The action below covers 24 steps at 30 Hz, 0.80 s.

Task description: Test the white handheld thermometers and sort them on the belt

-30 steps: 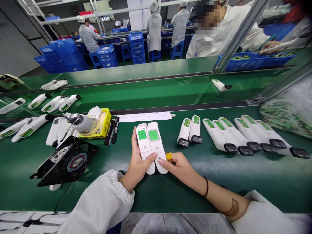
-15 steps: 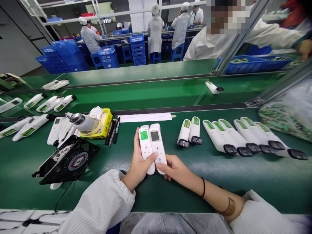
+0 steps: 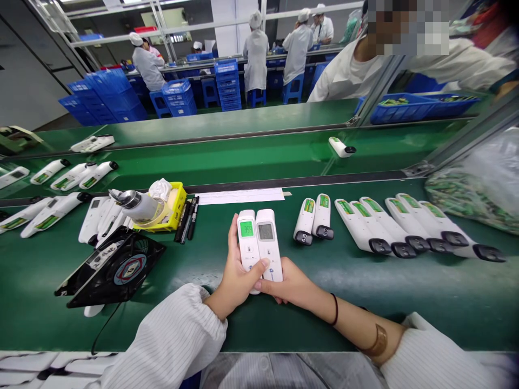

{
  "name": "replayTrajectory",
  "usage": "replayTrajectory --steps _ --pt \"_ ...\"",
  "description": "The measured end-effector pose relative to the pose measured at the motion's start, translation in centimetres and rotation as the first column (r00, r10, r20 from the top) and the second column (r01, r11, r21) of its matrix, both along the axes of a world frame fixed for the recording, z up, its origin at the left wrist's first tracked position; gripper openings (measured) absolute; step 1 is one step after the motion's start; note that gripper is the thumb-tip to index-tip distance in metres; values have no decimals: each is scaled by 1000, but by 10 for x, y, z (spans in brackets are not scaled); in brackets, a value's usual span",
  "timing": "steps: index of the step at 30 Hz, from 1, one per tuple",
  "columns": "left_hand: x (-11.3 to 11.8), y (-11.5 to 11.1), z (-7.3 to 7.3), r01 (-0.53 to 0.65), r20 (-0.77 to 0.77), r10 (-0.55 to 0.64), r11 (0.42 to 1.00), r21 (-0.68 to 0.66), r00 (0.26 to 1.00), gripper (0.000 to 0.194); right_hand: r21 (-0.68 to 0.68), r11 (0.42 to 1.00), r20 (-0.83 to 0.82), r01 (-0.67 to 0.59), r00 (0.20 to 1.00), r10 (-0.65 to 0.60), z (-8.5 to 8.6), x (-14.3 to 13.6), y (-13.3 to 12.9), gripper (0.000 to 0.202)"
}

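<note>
"Two white thermometers, held side by side. Which hand has which?"

"The left hand (image 3: 239, 282) is closed around the green-lit thermometer (image 3: 247, 243), its thumb stretched across to the grey-screened thermometer (image 3: 267, 243). The right hand (image 3: 290, 282) grips the lower end of that grey-screened one."

"So both are up off their backs?"

"Both screens face the wearer. Whether their lower ends touch the green worktop (image 3: 255, 335), I can't tell."

"What lies beyond the grip?"

"A white paper strip (image 3: 239, 195), just past the screens. Left of the strip are black pens (image 3: 190, 219), then a yellow basket (image 3: 177, 212) with a metal-topped bottle (image 3: 141, 208) by it. Nearer, left of the grip, a black fan (image 3: 117, 273) sits tilted."

"And to the right?"

"First a close pair of thermometers (image 3: 314, 219), green showing at their ends. Well apart from the grip, a larger group of thermometers (image 3: 375, 227) lies in a slanting row, with a clear bag (image 3: 466, 189) of green pieces behind. Farther forward and right is a lone thermometer (image 3: 338, 146); beyond it, a person in white (image 3: 344, 75)."
</note>
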<state>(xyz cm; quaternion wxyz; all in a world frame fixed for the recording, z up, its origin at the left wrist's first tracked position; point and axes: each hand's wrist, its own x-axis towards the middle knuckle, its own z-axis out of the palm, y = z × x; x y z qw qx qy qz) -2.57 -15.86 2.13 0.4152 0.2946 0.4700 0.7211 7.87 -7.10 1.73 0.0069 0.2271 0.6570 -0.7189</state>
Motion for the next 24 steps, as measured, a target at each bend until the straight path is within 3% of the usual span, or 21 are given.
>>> replayTrajectory --steps 13,16,19,24 --pt "0 0 4 -14 -30 14 1000 21 999 93 -5 998 18 63 998 -63 -7 -1 -2 31" --pt "-4 -2 3 65 29 -65 998 14 997 91 -25 999 -10 47 999 -47 -8 0 1 35" --pt "-8 -4 1 148 69 -150 989 25 986 77 -56 997 -38 60 997 -62 -7 3 3 37" --pt "-9 -4 0 111 -76 -108 993 36 991 70 -107 987 -186 120 973 -138 -5 5 3 41"
